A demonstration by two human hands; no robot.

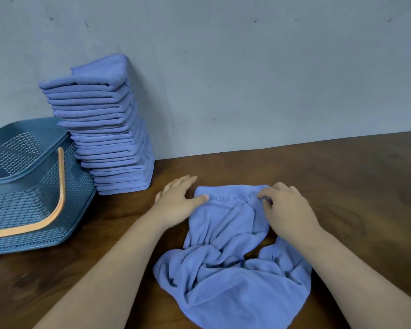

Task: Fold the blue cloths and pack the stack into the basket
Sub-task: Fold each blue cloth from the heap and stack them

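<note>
Cloth (pixel 223 262) lies crumpled on table (pixel 342 186), near centre, btwn both hands. Left hand (pixel 176 203) is flat, fingers spread on the table, thumb pressing cloth's far-left corner. Right hand (pixel 287 210) is curled, pinching the far-right edge. Near half is bunched & twisted: folded w/o smoothing, creases get locked in & it'll sit lumpy. Stack (pixel 105 138) at far left is tall, steps leftward toward the top & seems to lean on wall (pixel 247 67). One more uneven cloth could tip it onto basket (pixel 22 210) just beside it. Lifting the whole stack at once prob sheds cloths
</note>
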